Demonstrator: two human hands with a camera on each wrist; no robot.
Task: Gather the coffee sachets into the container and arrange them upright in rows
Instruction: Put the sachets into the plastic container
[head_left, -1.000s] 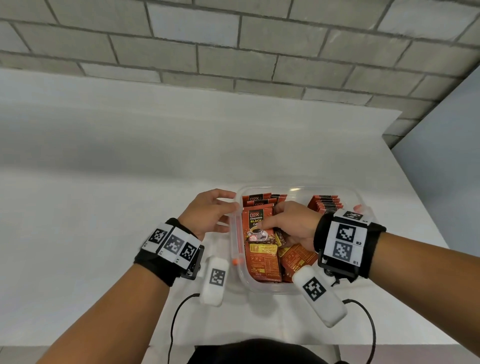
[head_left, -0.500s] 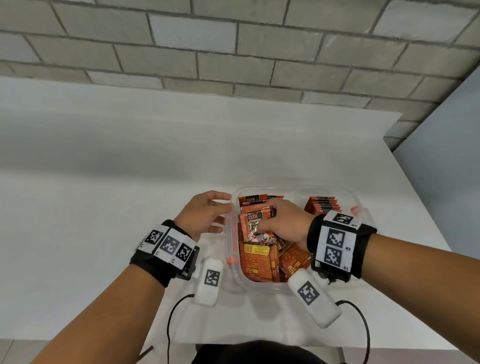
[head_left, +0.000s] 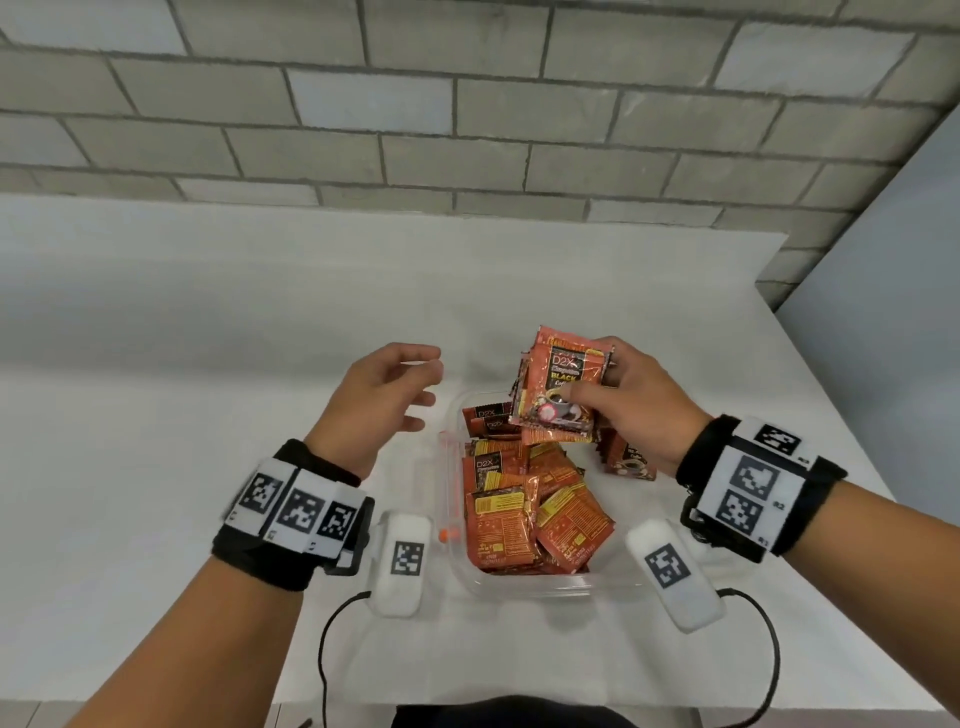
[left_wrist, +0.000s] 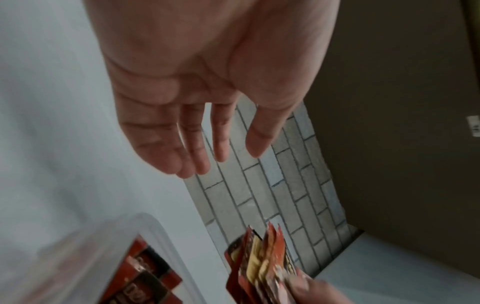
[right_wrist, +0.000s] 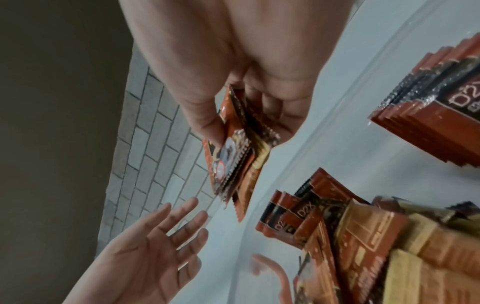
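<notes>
My right hand (head_left: 636, 410) pinches a bundle of orange-red foil coffee sachets (head_left: 561, 387) above the clear plastic container (head_left: 524, 590); my left hand (head_left: 376, 405) hovers beside it, fingers relaxed, grasping nothing.

right hand (head_left: 631, 402) raised, thumb and fingers pinching a bunch of sachets (head_left: 561, 387), left hand (head_left: 376, 402) beside it, palm turned inward, fingers spread and loose, holding nothing, both forearms reaching forward
</notes>
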